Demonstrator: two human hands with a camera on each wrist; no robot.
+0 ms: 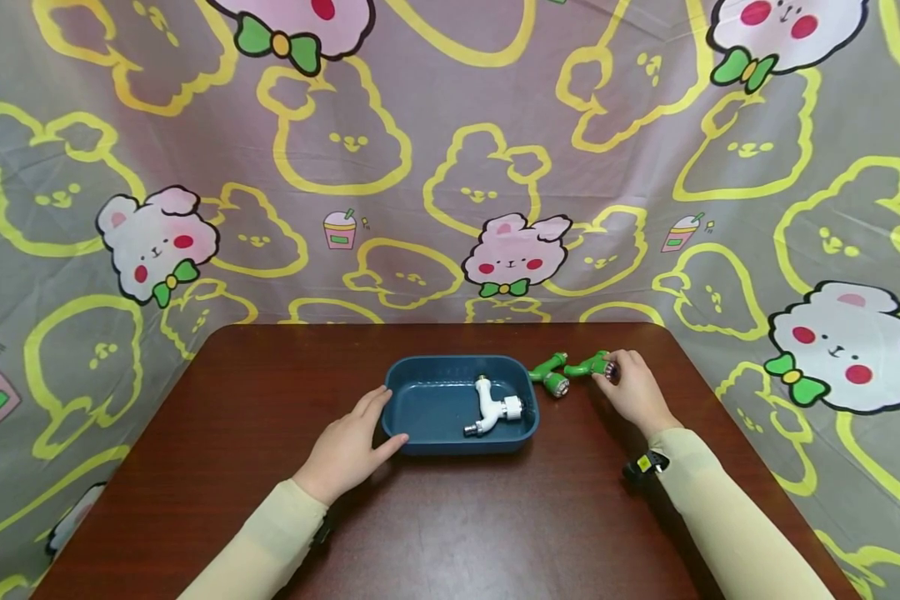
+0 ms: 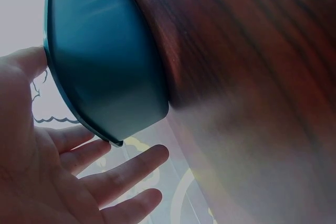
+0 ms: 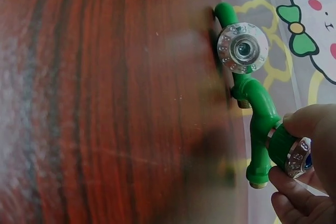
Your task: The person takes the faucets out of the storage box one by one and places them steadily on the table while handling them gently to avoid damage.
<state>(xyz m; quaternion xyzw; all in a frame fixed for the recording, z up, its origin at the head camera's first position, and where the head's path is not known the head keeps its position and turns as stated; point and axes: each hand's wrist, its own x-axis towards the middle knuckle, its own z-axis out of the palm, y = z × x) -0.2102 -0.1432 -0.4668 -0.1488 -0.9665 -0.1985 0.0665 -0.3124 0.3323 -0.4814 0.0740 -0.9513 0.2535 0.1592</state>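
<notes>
My right hand [image 1: 633, 392] pinches the round knob of a green faucet [image 3: 261, 124] between thumb and fingers, at the back right of the table. A second green faucet [image 1: 547, 368] lies just left of it, its clear-topped knob facing up toward the right wrist camera. My left hand [image 1: 345, 450] rests against the left end of a blue plastic basin [image 1: 450, 448], thumb and fingers spread along the rim, fairly straight. Inside the basin, toward its right side, lies a white faucet [image 1: 489, 407] with a white knob.
The dark wooden table [image 1: 480, 525] has its back edge close behind the basin and faucets. A cartoon-patterned cloth [image 1: 420, 150] hangs behind it and along both sides. A black wrist strap [image 1: 645, 465] sits on the right sleeve.
</notes>
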